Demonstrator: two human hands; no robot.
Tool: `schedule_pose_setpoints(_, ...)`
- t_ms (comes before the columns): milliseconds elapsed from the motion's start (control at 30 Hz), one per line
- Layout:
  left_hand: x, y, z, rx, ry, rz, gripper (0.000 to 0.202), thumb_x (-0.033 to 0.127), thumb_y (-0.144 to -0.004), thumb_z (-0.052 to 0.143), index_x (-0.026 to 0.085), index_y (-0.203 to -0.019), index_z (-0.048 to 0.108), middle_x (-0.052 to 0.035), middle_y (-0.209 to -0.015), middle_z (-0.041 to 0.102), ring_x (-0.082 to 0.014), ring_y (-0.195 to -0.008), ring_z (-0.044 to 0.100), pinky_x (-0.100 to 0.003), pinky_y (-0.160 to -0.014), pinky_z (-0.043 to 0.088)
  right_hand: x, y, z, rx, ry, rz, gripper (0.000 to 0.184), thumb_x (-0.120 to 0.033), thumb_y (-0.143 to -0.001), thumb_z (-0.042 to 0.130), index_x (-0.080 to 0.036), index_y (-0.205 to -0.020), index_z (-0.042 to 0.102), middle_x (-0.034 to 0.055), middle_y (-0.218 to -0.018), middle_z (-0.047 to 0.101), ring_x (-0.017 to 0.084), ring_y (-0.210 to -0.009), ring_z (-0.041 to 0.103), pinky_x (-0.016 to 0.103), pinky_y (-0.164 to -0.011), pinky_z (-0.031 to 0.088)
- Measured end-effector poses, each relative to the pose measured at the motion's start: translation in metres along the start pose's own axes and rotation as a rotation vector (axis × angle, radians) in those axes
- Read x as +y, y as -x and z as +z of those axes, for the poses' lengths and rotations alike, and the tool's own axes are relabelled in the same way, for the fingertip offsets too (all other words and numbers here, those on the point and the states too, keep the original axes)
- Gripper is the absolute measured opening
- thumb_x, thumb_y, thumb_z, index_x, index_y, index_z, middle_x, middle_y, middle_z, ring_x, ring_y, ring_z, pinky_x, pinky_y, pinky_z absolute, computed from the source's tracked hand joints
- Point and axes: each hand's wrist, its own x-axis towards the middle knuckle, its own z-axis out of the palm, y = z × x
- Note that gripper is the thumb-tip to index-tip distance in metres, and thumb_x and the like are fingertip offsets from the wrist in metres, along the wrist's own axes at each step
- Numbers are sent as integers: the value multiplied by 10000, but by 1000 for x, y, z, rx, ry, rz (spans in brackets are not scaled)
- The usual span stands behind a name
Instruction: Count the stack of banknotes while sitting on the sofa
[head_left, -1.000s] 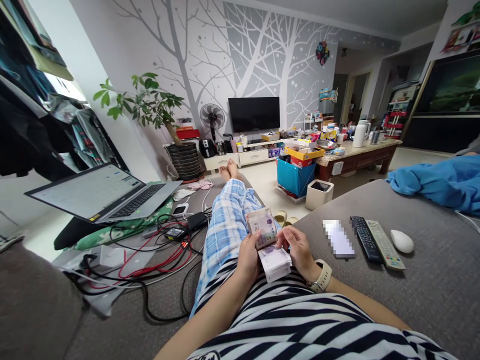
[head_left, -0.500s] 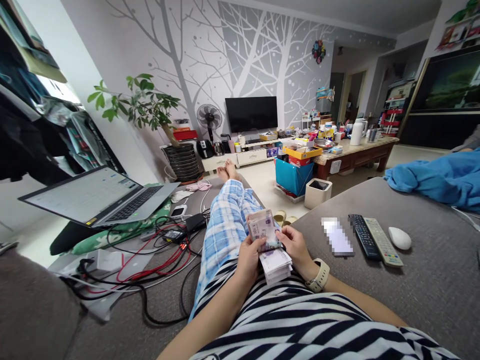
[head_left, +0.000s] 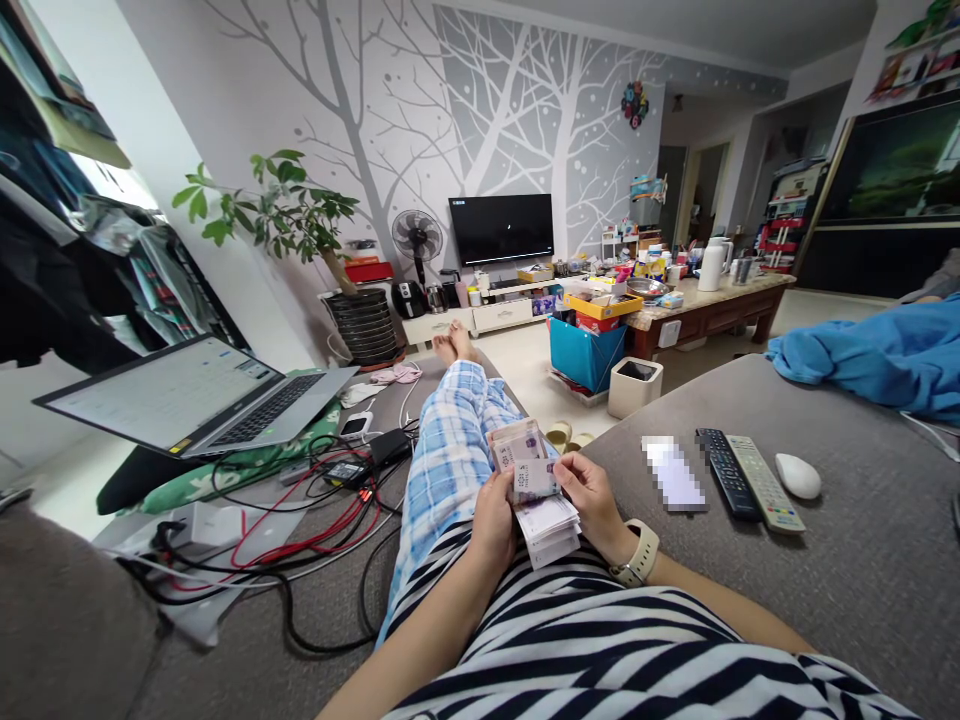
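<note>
A thick wad of banknotes (head_left: 541,505) rests over my lap, above my striped shirt and checked trousers. My left hand (head_left: 495,520) grips the wad from the left side, thumb on top. My right hand (head_left: 596,500), with a pale watch on its wrist, pinches the top note (head_left: 534,478) and bends it down toward me. The far ends of the other notes (head_left: 512,443) stand fanned upward behind it.
I lie on a grey sofa (head_left: 862,560). Two remotes (head_left: 746,475), a white mouse (head_left: 798,475) and a blurred card (head_left: 670,474) lie to my right, with a blue blanket (head_left: 877,360) beyond. An open laptop (head_left: 202,395) and tangled cables (head_left: 300,520) sit on my left.
My right hand has pulled the top note down from the raised fan toward me. The head view has shifted slightly left.
</note>
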Motion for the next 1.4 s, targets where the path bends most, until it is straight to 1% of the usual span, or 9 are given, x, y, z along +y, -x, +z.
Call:
schedule_pose_setpoints(167, 0, 0, 1, 8, -15, 1, 340, 234, -699, 668, 103, -1013, 671, -76, -848, 766, -252, -831, 728, -364, -802, 571, 2, 0, 1, -3, -46, 4, 279, -464, -839, 637, -195, -783, 588, -17, -658, 514, 129, -591, 442, 255, -563, 351)
schedule_pose_setpoints(300, -1, -2, -1, 22, -21, -1, 338, 255, -704, 674, 101, -1005, 668, -76, -838, 764, -249, -814, 727, -362, -786, 572, -1, 0, 0, -13, -14, -14, 299, -481, -854, 617, -196, -777, 569, -20, -657, 500, 128, -593, 433, 255, -565, 349)
schedule_pose_setpoints(400, -1, -2, -1, 19, -8, -6, 318, 261, -717, 676, 107, -995, 664, -75, -855, 766, -245, -820, 725, -364, -802, 569, -5, 1, -1, -28, 12, -30, 302, -476, -871, 600, -194, -772, 560, -21, -656, 494, 126, -594, 423, 254, -564, 342)
schedule_pose_setpoints(567, 1, -1, 0, -14, -8, -11, 316, 251, -749, 661, 115, -1033, 657, -72, -865, 767, -247, -832, 723, -376, -821, 566, -9, 1, 0, -29, 10, -35, 306, -475, -879, 590, -196, -760, 549, -30, -635, 467, 122, -579, 398, 253, -549, 322)
schedule_pose_setpoints(867, 2, -2, 1, 15, -7, -20, 268, 252, -746, 651, 119, -979, 652, -81, -866, 761, -253, -861, 723, -373, -823, 568, -8, 0, -1, -14, 49, -49, 351, -508, -893, 553, -199, -729, 538, -34, -616, 436, 121, -561, 373, 254, -534, 312)
schedule_pose_setpoints(1067, 4, 1, 3, 20, -15, -21, 289, 241, -735, 660, 115, -996, 656, -81, -854, 760, -256, -841, 725, -376, -812, 572, -8, 0, -1, -18, 32, -48, 354, -514, -888, 562, -204, -719, 540, -36, -596, 427, 122, -552, 369, 256, -522, 308)
schedule_pose_setpoints(1133, 5, 3, 5, 14, -17, -16, 307, 252, -733, 671, 115, -1008, 662, -90, -865, 763, -264, -851, 727, -384, -817, 572, -8, 0, -1, -22, 23, -43, 370, -523, -890, 554, -202, -706, 544, -30, -585, 458, 122, -541, 381, 259, -518, 311)
schedule_pose_setpoints(1267, 8, 5, 8, 6, -29, -8, 319, 260, -735, 675, 105, -1013, 669, -109, -869, 769, -276, -842, 732, -413, -832, 572, -8, -1, 0, -40, -26, -37, 389, -533, -909, 516, -198, -718, 566, 2, -579, 576, 127, -519, 420, 270, -525, 336)
schedule_pose_setpoints(1400, 7, 7, 8, -11, -30, -14, 341, 237, -734, 673, 111, -1050, 662, -103, -868, 771, -270, -820, 734, -415, -817, 577, -3, -3, 0, 3, -30, 1, 325, -494, -847, 631, -198, -734, 557, -12, -584, 577, 131, -544, 488, 270, -567, 385)
